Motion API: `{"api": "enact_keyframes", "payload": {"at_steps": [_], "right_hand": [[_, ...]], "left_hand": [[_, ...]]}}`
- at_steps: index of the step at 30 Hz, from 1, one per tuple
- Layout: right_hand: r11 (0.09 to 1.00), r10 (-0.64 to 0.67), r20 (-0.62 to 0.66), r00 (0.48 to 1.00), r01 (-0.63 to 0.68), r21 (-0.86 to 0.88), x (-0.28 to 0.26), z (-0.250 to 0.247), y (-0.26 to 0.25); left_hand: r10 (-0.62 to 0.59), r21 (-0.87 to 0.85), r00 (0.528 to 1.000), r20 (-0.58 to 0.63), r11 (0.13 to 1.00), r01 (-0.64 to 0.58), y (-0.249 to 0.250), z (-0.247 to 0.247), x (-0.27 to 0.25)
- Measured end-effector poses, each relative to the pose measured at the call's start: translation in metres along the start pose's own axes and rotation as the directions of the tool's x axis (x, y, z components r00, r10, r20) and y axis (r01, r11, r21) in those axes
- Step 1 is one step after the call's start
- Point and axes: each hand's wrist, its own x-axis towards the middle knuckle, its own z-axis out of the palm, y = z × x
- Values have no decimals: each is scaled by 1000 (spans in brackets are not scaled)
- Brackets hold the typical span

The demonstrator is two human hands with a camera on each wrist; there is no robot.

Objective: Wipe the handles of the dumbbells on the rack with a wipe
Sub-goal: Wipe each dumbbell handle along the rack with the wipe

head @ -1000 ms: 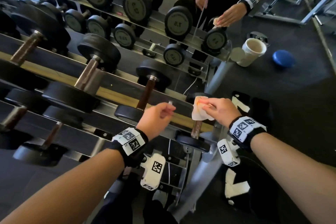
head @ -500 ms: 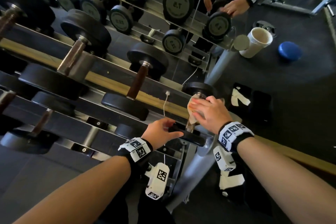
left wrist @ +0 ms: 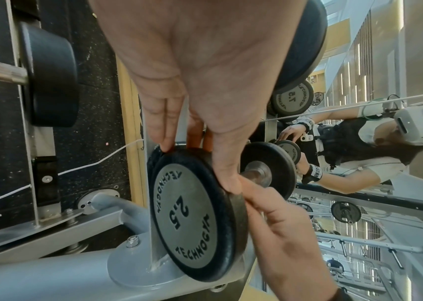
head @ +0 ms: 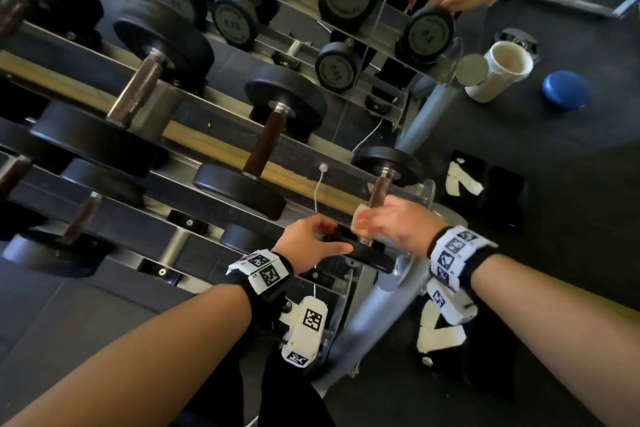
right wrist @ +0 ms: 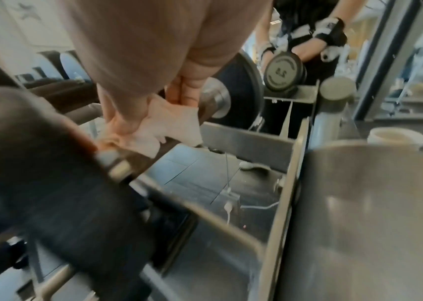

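Note:
The small 2.5 dumbbell (head: 388, 163) lies at the right end of the rack's lower shelf. My left hand (head: 311, 239) grips the rim of its near plate (left wrist: 190, 213), with fingers on one side and the thumb on the other. My right hand (head: 398, 222) is curled round the brown handle (head: 379, 189) with the white wipe (head: 358, 215) wrapped under it, close to the near plate. In the right wrist view the wipe (right wrist: 169, 124) is bunched between my palm and the handle (right wrist: 169, 146). The lower part of the handle is hidden by my hand.
Larger dumbbells (head: 263, 149) fill the shelf to the left. A mirror behind the rack reflects my arms. A white cup (head: 498, 69) and a blue disc (head: 564, 90) sit on the dark floor at the right. A thin white cable (head: 320, 184) hangs beside the handle.
Both hands came down onto the small dumbbell. The left hand took hold of the near plate. The right hand closed the wipe round the handle and slid it toward the near end.

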Motion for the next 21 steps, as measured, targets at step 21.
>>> {"api": "enact_keyframes", "payload": {"at_steps": [21], "right_hand": [[947, 270, -183, 946, -295, -129, 10, 0, 22]], "left_hand": [[-27, -45, 999, 41, 999, 29, 5, -3, -1]]}}
